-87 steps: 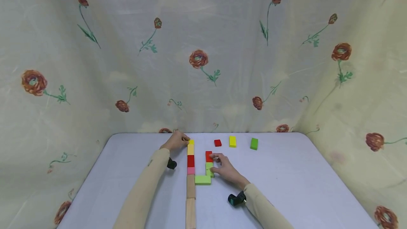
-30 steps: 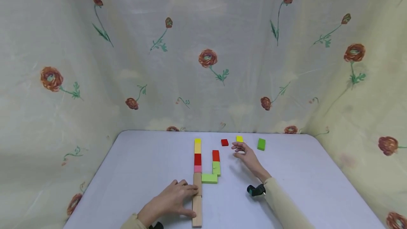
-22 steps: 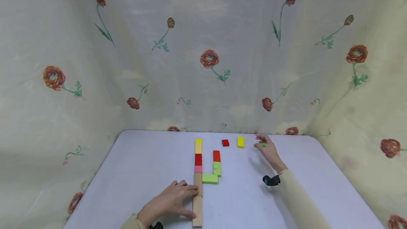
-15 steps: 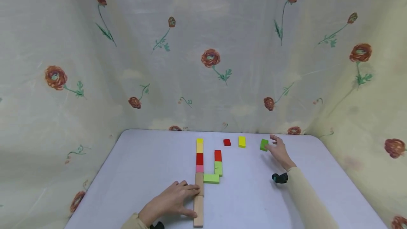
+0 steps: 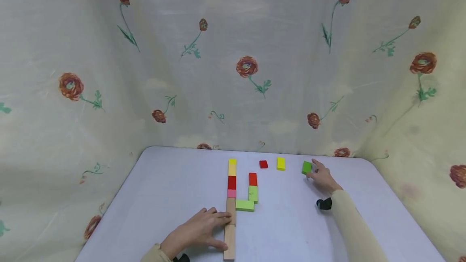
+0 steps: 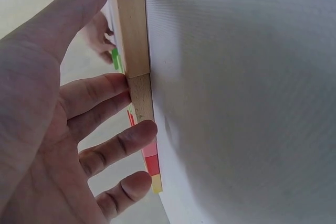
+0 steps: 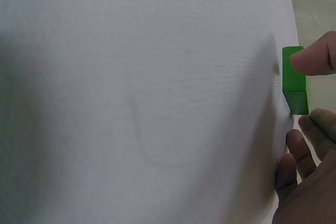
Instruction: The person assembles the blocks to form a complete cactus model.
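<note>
A line of blocks runs away from me in the head view. My left hand [image 5: 198,229] rests at its near end, fingers spread, with fingertips and thumb touching two plain wooden blocks [image 5: 229,241]. In the left wrist view the left thumb and index fingertip meet the side of the wooden block [image 6: 132,24]. At the far right, my right hand [image 5: 323,178] is beside a dark green block [image 5: 306,167]. The right thumb overlaps this green block [image 7: 294,80] in the right wrist view, with the other fingers spread beyond its end; whether they touch it is unclear.
Beyond the wooden blocks lie pink [image 5: 231,193], dark red [image 5: 231,182] and yellow [image 5: 232,167] ones. Light green blocks [image 5: 244,205] branch rightward, topped by a red block [image 5: 253,179]. A small red block [image 5: 263,164] and a yellow block [image 5: 280,163] stand apart near the back.
My left hand came back from the line's far yellow end to the wooden blocks and stayed there. My right hand left the red and light green blocks and moved right to the dark green block.
</note>
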`<act>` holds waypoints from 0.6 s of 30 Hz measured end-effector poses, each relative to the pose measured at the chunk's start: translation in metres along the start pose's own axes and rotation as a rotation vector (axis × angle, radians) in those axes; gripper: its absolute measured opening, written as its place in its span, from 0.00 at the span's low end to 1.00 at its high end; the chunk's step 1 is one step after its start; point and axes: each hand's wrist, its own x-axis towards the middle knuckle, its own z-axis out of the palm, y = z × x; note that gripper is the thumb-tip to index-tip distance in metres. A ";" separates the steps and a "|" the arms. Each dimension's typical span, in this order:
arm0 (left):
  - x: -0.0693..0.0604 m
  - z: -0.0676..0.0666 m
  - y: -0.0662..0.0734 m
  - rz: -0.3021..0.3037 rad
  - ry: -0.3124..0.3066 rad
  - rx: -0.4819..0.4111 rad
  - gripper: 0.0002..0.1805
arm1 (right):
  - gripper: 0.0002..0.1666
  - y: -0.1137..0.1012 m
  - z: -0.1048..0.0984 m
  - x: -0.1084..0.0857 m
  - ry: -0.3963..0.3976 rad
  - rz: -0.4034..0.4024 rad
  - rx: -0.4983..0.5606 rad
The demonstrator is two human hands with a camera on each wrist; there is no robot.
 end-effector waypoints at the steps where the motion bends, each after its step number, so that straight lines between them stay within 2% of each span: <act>1: 0.000 -0.001 0.000 -0.002 -0.001 -0.002 0.44 | 0.49 -0.001 0.000 0.002 0.004 0.003 -0.010; 7: 0.000 0.000 -0.001 0.004 0.005 0.002 0.44 | 0.45 -0.001 0.004 0.003 0.042 -0.001 -0.049; 11: 0.000 0.001 -0.002 0.019 0.020 0.019 0.44 | 0.42 -0.002 0.006 0.001 0.084 -0.030 -0.029; 18: 0.000 0.001 -0.002 0.019 0.019 0.018 0.44 | 0.43 0.003 0.010 -0.001 0.114 -0.027 0.005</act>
